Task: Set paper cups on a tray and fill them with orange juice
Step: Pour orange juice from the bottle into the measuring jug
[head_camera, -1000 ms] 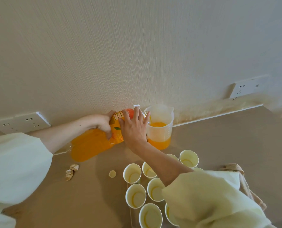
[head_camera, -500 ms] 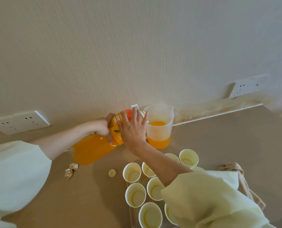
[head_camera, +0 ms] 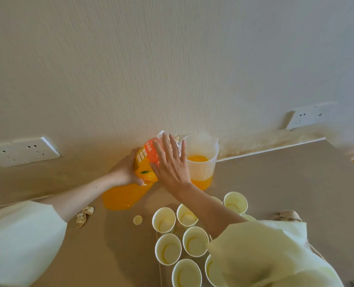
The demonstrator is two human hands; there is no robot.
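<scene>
Head view: left hand point(head_camera: 126, 172) grips tilted bottle point(head_camera: 128, 193), neck toward jug point(head_camera: 203, 164). Right hand point(head_camera: 172, 168) flat on bottle, fingers straight. Jug part full. Cups point(head_camera: 168, 248) near, look empty. Step: decanting juice. Next, likely: stand bottle upright, lift jug, pour into cups.

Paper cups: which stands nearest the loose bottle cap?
The far-left cup of the back row, just right of the cap; the others stand farther right or closer to the camera.

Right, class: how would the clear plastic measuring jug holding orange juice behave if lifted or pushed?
The clear plastic measuring jug likely sits stable: juice fills only its lower part. Its wide open top suggests sloshing if pushed. The thin translucent wall may flex when gripped.
</scene>
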